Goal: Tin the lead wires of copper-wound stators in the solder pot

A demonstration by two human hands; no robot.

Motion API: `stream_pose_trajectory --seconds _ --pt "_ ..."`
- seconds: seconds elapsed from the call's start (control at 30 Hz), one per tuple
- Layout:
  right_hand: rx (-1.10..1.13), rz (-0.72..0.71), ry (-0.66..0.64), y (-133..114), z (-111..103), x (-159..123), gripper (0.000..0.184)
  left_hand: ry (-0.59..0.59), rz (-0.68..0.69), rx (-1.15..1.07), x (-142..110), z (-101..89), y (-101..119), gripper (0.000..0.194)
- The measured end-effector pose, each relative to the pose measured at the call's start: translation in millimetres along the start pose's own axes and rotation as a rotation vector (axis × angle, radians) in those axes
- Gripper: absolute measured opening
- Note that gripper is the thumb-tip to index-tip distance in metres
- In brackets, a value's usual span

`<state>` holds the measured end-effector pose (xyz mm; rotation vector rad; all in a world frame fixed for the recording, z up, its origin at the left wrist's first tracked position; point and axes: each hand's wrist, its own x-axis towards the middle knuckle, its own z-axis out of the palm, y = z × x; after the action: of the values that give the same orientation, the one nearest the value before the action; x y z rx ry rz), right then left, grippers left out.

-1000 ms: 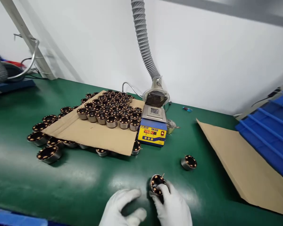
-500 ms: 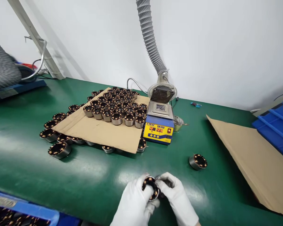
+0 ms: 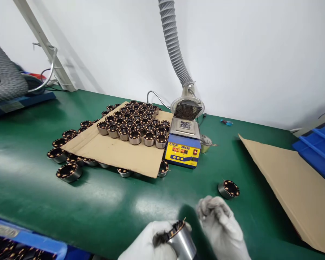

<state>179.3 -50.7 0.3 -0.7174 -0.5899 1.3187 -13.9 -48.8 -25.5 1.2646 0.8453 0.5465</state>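
Observation:
In my left hand, gloved in white, is a motor stator, a steel ring with black insulation and copper windings. It is tilted so its smooth outer wall shows, and a thin copper wire end sticks up at its rim. To its right is my right hand, also gloved and somewhat blurred. Its fingers are curled together, apart from the stator; whether anything is inside them is hidden. Beyond it, another stator stands on the green bench.
Several stators stand on a cardboard sheet, with more beneath and beside it. A solder pot with a lit display sits under an extraction hose. Cardboard and a blue crate lie right; a blue bin is lower left.
The stator in my left hand has gone lower and been turned from open end facing me to showing its side wall. My right hand has come off it and moved right.

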Motion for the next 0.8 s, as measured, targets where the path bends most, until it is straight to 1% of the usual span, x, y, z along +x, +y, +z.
stream_pose_trajectory --seconds 0.07,0.1,0.13,0.17,0.2,0.27,0.33,0.37,0.4,0.43,0.47,0.53,0.57,0.6,0.67,0.73,0.77,0.8 --pt "-0.097 0.152 -0.006 14 -2 -12 0.021 0.029 0.085 0.102 9 -5.0 17 0.024" --pt "-0.104 0.233 -0.030 22 -1 -18 0.029 0.015 0.112 0.143 14 -7.4 23 0.019" --pt "-0.085 0.318 -0.066 29 1 -23 0.037 -0.011 0.128 0.193 18 -9.2 27 0.017" --pt "-0.043 0.402 -0.104 36 3 -26 0.044 -0.013 0.136 0.262 21 -10.0 28 0.017" --pt "0.012 0.475 -0.135 41 5 -28 0.048 0.013 0.142 0.340 23 -9.8 27 0.021" --pt "0.119 0.562 -0.137 48 6 -29 0.043 0.115 0.202 0.506 23 -6.9 19 0.041" --pt "0.198 0.569 -0.106 52 4 -26 0.036 0.211 0.321 0.624 20 -3.0 8 0.065" --pt "0.224 0.556 -0.098 54 2 -25 0.033 0.219 0.378 0.662 19 -1.5 4 0.073" --pt "0.246 0.549 -0.090 55 1 -25 0.031 0.207 0.416 0.674 18 -0.6 2 0.073" --pt "0.270 0.552 -0.081 56 0 -24 0.030 0.191 0.411 0.662 18 -0.2 2 0.067" --pt "0.296 0.556 -0.076 57 0 -24 0.031 0.182 0.373 0.626 18 -0.1 3 0.057" --pt "0.344 0.566 -0.095 60 2 -25 0.034 0.175 0.265 0.485 23 -0.7 11 0.031" --pt "0.357 0.569 -0.111 60 2 -25 0.035 0.184 0.208 0.385 27 -1.2 15 0.021" --pt "0.362 0.574 -0.130 61 3 -25 0.035 0.213 0.153 0.272 31 -1.9 20 0.019" --pt "0.358 0.585 -0.148 61 3 -26 0.033 0.305 0.075 0.050 36 -4.3 25 0.024" --pt "0.370 0.611 -0.134 60 1 -25 0.035 0.396 -0.003 -0.076 38 -7.9 24 0.029" --pt "0.387 0.626 -0.126 59 0 -25 0.038 0.390 -0.034 -0.079 37 -9.7 21 0.027" --pt "0.403 0.643 -0.109 58 0 -25 0.040 0.339 -0.041 -0.033 35 -11.0 18 0.028"
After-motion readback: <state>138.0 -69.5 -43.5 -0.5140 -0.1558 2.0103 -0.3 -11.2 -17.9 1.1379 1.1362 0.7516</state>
